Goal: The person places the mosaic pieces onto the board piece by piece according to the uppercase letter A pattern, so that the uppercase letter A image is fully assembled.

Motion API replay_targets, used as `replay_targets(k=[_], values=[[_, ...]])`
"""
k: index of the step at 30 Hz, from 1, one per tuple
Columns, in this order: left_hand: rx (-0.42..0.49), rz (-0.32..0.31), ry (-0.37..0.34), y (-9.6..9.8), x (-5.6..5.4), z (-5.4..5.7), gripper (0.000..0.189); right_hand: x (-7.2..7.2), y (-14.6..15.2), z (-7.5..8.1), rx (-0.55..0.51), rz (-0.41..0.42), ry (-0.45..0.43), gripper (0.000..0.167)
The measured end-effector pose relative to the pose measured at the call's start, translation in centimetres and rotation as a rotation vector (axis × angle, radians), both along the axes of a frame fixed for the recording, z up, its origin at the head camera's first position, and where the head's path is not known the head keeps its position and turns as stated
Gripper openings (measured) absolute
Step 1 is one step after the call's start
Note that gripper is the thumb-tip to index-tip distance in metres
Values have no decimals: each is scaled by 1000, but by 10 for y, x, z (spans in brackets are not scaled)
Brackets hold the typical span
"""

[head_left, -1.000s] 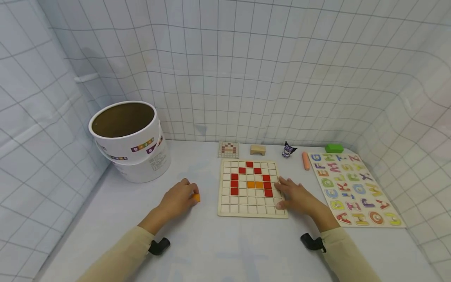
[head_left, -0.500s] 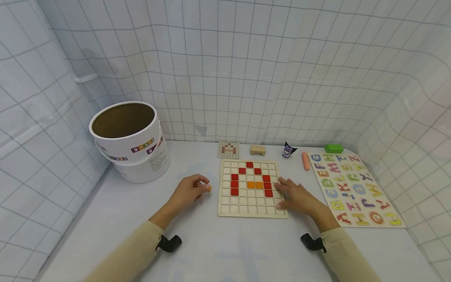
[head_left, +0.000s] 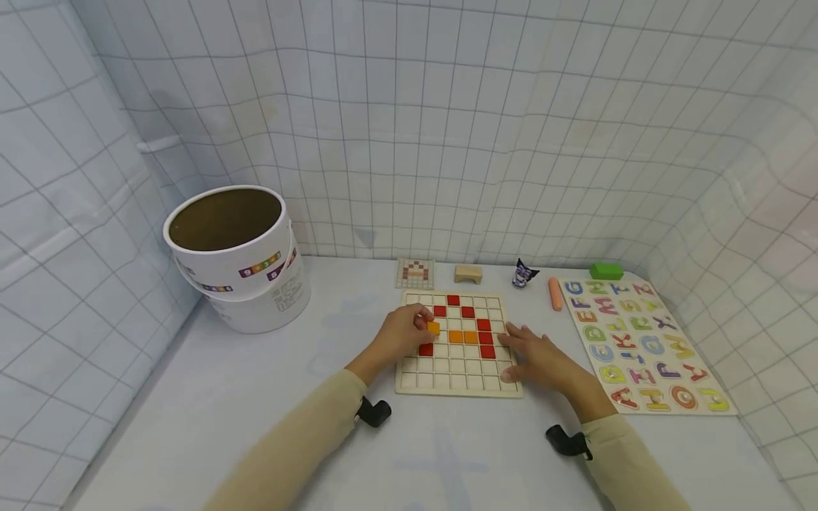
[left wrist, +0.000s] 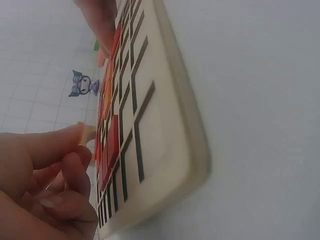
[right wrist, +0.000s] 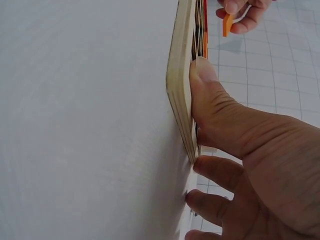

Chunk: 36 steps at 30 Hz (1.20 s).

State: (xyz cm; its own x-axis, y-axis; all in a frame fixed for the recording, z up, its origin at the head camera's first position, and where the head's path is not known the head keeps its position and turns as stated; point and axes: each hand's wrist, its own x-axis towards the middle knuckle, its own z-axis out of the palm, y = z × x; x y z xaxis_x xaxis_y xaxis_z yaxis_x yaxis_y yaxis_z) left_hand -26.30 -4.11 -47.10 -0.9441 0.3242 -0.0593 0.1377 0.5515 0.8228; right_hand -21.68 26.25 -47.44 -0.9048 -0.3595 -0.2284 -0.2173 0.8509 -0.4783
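Note:
My left hand (head_left: 401, 333) pinches a small orange square tile (head_left: 434, 328) between thumb and fingertips. It is over the left part of a square wooden grid board (head_left: 450, 383). In the right wrist view the orange tile (right wrist: 227, 25) is held clear of the board. Red tiles (head_left: 487, 351) lie in several cells in an arch shape, with two orange tiles (head_left: 463, 336) side by side inside it. The left hand covers some cells on that side. My right hand (head_left: 542, 358) rests on the board's right edge with fingers spread; its thumb (right wrist: 205, 72) touches the board's top.
Behind the board lie a small pattern card (head_left: 415, 273), a wooden arch block (head_left: 469, 274) and a purple-black figurine (head_left: 523, 273). An orange stick (head_left: 555, 294), a green block (head_left: 606, 271) and an alphabet board (head_left: 642, 344) are to the right. A white bucket (head_left: 255, 291) stands at left.
My left hand has lifted the orange tile off the table and carried it right, over the board. The right hand has stayed at the board's right edge.

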Motion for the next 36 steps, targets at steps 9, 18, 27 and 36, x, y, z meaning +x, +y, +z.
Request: replay_targets(k=[9,18,27,36], values=[[-198,-52,16,19,-4,2,21,-2,-3,0,-3,-14,-10,85],[-299,40,-7,24,-4,4,20,-3,-7,0,3,-14,-16,85],[-261,40,-19,20,-2,4,22,-3,-6,-1,-16,-4,-10,86],[-128,166,39,-33,2,10,25,-4,-6,-1,-12,3,5,86]])
